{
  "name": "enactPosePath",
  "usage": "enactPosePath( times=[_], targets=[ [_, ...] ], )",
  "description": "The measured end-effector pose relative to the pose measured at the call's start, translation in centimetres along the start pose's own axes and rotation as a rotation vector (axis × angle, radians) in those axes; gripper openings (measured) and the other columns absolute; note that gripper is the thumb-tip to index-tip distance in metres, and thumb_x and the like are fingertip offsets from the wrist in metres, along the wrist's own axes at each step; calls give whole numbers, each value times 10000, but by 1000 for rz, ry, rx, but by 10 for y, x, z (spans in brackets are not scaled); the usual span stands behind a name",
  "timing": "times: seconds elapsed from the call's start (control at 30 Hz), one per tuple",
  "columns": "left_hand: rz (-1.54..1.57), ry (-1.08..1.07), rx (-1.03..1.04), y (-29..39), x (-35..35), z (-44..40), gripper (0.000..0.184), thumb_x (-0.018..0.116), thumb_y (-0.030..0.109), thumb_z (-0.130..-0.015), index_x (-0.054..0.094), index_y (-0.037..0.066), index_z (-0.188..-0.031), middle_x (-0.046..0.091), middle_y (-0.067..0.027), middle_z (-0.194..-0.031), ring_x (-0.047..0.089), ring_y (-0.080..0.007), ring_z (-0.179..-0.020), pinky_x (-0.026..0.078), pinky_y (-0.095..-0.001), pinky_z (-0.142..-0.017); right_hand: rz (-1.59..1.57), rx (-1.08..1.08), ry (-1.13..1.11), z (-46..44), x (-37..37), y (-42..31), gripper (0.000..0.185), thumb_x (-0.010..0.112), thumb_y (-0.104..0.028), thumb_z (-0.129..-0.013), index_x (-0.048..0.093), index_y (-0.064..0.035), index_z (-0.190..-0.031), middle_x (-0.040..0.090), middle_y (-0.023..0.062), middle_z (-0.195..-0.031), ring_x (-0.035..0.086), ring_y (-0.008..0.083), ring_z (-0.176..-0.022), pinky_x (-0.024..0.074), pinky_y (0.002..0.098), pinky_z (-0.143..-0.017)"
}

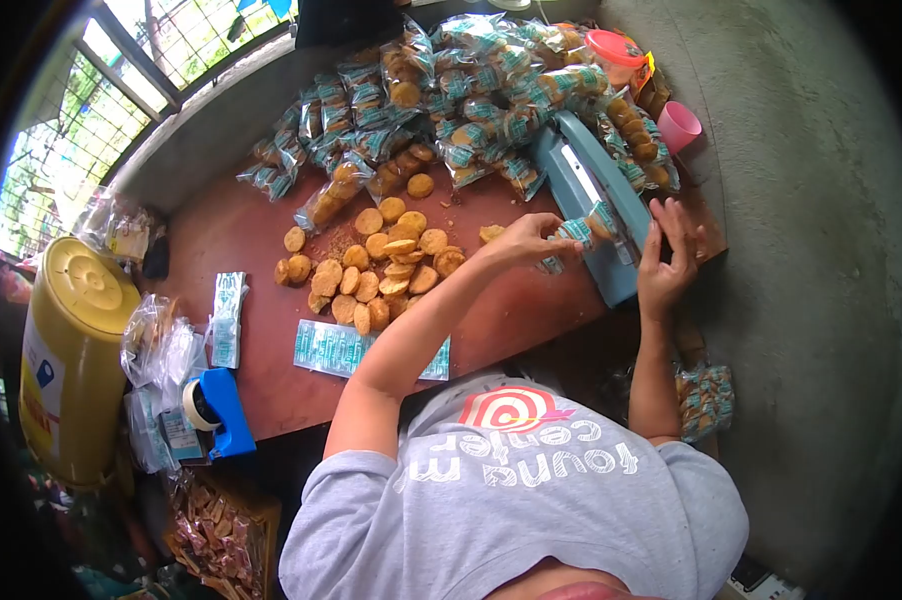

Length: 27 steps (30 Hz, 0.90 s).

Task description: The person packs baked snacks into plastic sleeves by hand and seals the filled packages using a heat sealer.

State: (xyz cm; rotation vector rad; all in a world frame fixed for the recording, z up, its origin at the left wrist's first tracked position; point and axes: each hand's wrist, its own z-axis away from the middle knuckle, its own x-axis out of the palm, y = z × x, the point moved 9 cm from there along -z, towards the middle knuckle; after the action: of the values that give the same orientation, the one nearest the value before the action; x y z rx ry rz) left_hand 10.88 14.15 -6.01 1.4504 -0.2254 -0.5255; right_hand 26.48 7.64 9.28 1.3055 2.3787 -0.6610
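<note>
My left hand (533, 240) is closed on one end of a small clear packet of biscuits (597, 225) with teal print. The packet lies across the blue-grey heat sealer (603, 208), whose long arm slants toward the right edge of the table. Beside the sealer's arm is my right hand (668, 258), fingers stretched out and apart; whether it touches the arm I cannot tell. Loose round biscuits (386, 260) lie heaped left of my left hand. Flat printed packaging strips (333, 346) are partly covered by my left forearm.
Filled biscuit packets (471, 90) are piled at the back. A red-lidded tub (616, 48) and a pink cup (678, 126) stand back right, by the grey wall (801, 200). At left are a blue tape dispenser (229, 415), plastic bags (156, 345) and a yellow container (76, 360).
</note>
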Motion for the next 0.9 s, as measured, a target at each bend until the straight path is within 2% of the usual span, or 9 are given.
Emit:
enactPosePath(
  times=[0.17,0.27,0.3,0.37,0.4,0.47,0.57,0.7,0.9],
  targets=[
    [-130,-303,-122,50,-25,66,550,703,408,-733,550,37,-1109,622,-55,-923,582,-137,-851,467,-287,-735,-283,-31,157,-22,-43,-35,340,545,-27,-838,478,-18,-1172,652,68,-1000,541,166,-1072,182,373,-1049],
    [-206,-258,-14,71,-84,100,599,718,349,-722,509,30,-1185,585,-62,-1031,543,-149,-955,439,-284,-826,-555,2,214,-21,-50,-39,363,522,9,-833,431,23,-1184,623,135,-938,577,217,-965,284,389,-1014],
    [24,-209,-76,86,-102,118,568,695,314,-748,500,25,-1196,571,-73,-1061,537,-152,-972,450,-303,-828,-564,1,209,-22,-48,-41,363,522,9,-833,431,23,-1184,623,135,-938,577,217,-965,284,389,-1014],
    [241,310,145,91,-176,138,559,637,264,-807,419,24,-1262,544,-107,-1112,549,-176,-981,484,-315,-807,-621,43,186,-24,-42,-43,363,519,29,-826,430,30,-1178,601,135,-947,576,207,-922,371,372,-948],
    [515,352,225,99,-190,152,562,621,255,-825,382,24,-1278,533,-115,-1142,558,-193,-973,473,-303,-831,-630,43,179,-24,-38,-47,363,519,29,-826,430,30,-1178,601,135,-947,576,207,-922,371,372,-948],
    [313,855,288,96,-240,203,526,627,279,-825,411,30,-1235,570,-92,-1069,586,-173,-918,466,-270,-793,-674,34,148,-26,-27,-57,362,514,44,-821,434,33,-1173,586,122,-956,570,194,-905,410,360,-902],
    [266,884,286,66,-254,260,412,596,226,-849,461,28,-1185,576,-86,-1071,580,-157,-915,473,-268,-775,-776,43,64,-23,-5,-68,354,520,46,-818,446,28,-1163,581,108,-970,565,186,-910,410,353,-897],
    [-30,898,-75,-4,-234,334,261,615,201,-828,575,16,-1008,619,-25,-876,560,-85,-768,440,-222,-698,-845,67,-70,-18,29,-86,328,532,48,-805,488,8,-1128,599,95,-939,557,165,-885,408,326,-878],
    [-492,1064,-754,-102,-190,415,438,793,310,-606,614,-7,-850,629,-90,-724,595,-154,-670,471,-296,-613,-880,-138,-312,-7,91,-166,243,582,-21,-765,602,-97,-995,631,21,-844,560,185,-846,363,330,-840]
  ],
)
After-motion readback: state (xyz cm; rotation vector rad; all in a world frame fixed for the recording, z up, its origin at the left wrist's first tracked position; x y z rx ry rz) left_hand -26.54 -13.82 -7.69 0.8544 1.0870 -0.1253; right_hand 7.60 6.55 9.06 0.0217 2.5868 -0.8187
